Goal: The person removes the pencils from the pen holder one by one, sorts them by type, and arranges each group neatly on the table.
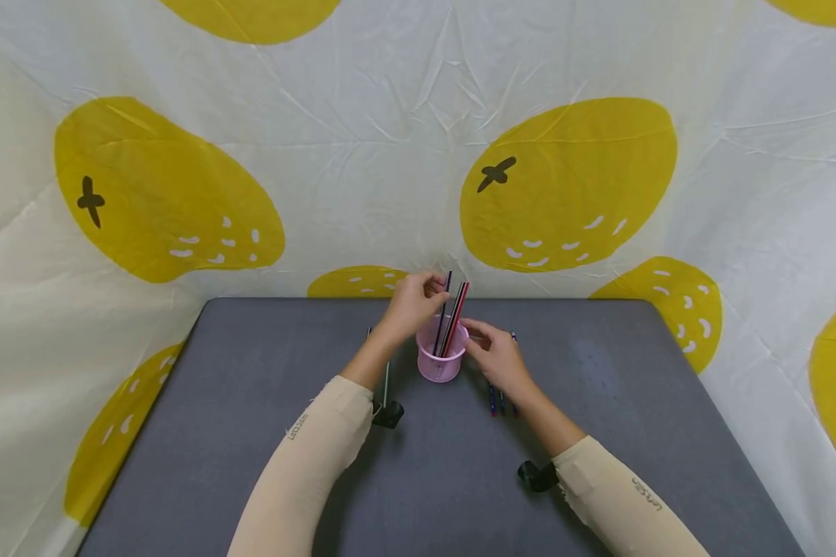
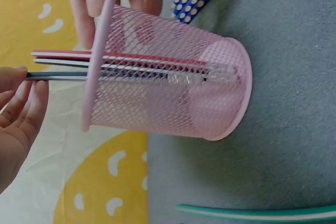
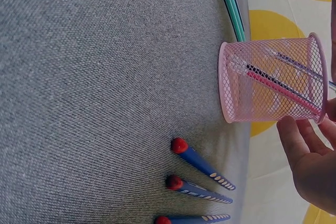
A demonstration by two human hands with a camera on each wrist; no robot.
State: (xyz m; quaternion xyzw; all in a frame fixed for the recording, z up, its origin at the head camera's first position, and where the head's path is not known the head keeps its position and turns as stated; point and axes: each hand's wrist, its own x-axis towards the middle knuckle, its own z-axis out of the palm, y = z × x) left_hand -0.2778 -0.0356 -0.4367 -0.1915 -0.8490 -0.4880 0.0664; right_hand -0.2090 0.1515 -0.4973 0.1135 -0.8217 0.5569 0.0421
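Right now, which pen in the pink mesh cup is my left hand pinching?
The dark blue pen: your left hand pinches its top end. The red pen and black pen beside it have their tops free.

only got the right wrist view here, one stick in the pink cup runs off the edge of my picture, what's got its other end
Observer: The left hand; the left wrist view shows it pinching the upper end of that dark stick.
Operator: do the other two poke out as well, fingers block their ends for me
Observer: Yes, in the left wrist view the red stick and the black-and-white stick both reach past the rim of the cup.
Operator: and what are the sleeves like
Observer: In the head view, both sleeves are beige.
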